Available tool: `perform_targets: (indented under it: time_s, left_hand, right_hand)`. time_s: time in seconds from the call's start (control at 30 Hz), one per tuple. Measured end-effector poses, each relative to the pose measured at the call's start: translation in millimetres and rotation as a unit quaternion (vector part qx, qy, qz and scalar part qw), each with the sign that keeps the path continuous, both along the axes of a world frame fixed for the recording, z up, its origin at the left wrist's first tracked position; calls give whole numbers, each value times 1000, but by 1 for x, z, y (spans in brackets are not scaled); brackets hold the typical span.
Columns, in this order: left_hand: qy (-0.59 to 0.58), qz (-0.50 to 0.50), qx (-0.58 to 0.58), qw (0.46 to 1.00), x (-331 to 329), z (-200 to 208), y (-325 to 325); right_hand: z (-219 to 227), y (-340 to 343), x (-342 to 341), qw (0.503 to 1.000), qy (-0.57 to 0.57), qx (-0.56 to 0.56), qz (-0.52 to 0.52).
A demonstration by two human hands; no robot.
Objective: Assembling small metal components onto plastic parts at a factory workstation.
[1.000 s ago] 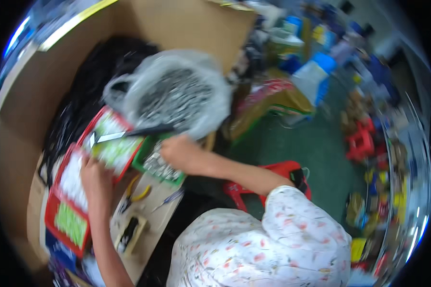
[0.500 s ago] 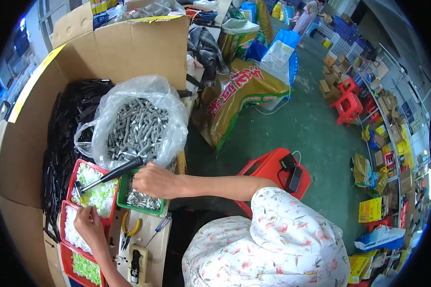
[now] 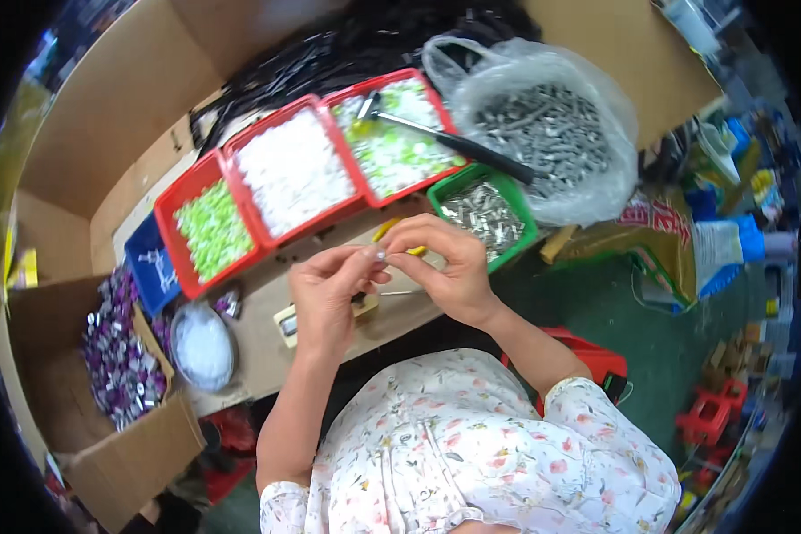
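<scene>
A small silvery part (image 3: pixel 378 255) is pinched between the fingertips of the left hand (image 3: pixel 327 298) and the right hand (image 3: pixel 445 267), which are brought together just above the brown surface (image 3: pixel 267 334). The fingers of both hands are clenched on it. Just beyond the hands, a green tray (image 3: pixel 485 214) of metal pieces is set beside three red trays (image 3: pixel 303 173) filled with white and pale green parts. A dark-handled tool (image 3: pixel 458 144) is laid across the rightmost red tray, next to a clear bag of grey screws (image 3: pixel 543 133). A cardboard box (image 3: pixel 116 383) of purple-and-silver items is seen at left.
</scene>
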State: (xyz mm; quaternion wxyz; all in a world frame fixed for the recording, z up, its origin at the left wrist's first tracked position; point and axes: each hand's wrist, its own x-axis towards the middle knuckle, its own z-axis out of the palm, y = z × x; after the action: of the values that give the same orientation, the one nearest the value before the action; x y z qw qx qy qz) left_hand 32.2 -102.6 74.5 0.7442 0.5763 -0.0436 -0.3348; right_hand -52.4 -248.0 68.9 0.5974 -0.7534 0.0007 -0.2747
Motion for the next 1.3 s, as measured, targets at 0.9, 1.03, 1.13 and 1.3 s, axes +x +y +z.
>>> perform_targets:
  time_s: [0.9, 1.03, 1.13, 1.3]
  left_hand:
    - [-33, 80, 5, 996, -16, -12, 23]
    - [118, 50, -30, 991, -10, -20, 32]
    - [179, 45, -47, 982, -10, -20, 38]
    - [236, 49, -90, 966, -12, -23, 48]
  right_hand:
    - [-13, 17, 10, 974, -47, -220, -19]
    - [-13, 19, 12, 985, -31, -170, 13]
    - [-18, 20, 12, 985, -31, -163, 37]
    - [-17, 21, 15, 984, -24, -142, 100]
